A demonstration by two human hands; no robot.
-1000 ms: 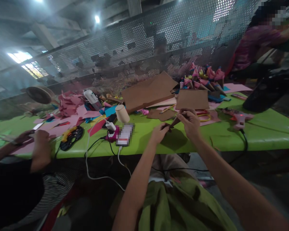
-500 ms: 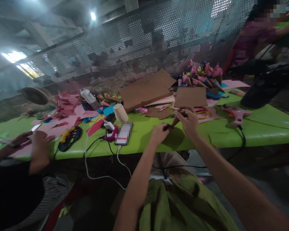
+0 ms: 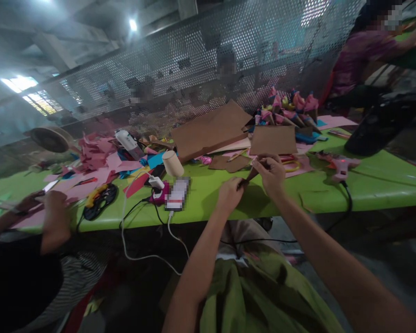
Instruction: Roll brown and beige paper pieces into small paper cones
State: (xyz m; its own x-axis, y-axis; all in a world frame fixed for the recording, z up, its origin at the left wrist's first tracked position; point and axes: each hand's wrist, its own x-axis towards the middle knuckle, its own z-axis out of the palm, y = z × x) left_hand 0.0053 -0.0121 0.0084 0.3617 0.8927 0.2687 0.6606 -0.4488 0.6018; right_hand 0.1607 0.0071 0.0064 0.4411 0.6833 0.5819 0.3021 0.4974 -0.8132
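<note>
Paper, brown and rolled into a small cone point(image 3: 252, 174), sits pinched between both hands just above the near edge of the table point(image 3: 367, 185). The left hand point(image 3: 229, 194) closes on its narrow tip, the right hand point(image 3: 273, 173) on the wider end. It looks light, thin and easily crushed, so a gentle fingertip hold at the ends suits it. Beyond lie cardboard sheets point(image 3: 211, 129) and a glue gun point(image 3: 339, 165).

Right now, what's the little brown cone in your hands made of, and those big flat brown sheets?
The small brown cone, pinched by left hand and right hand, looks like thin matte paper or card, rolled. The big flat brown sheets look like dull stiff cardboard; blur leaves it open.
</note>
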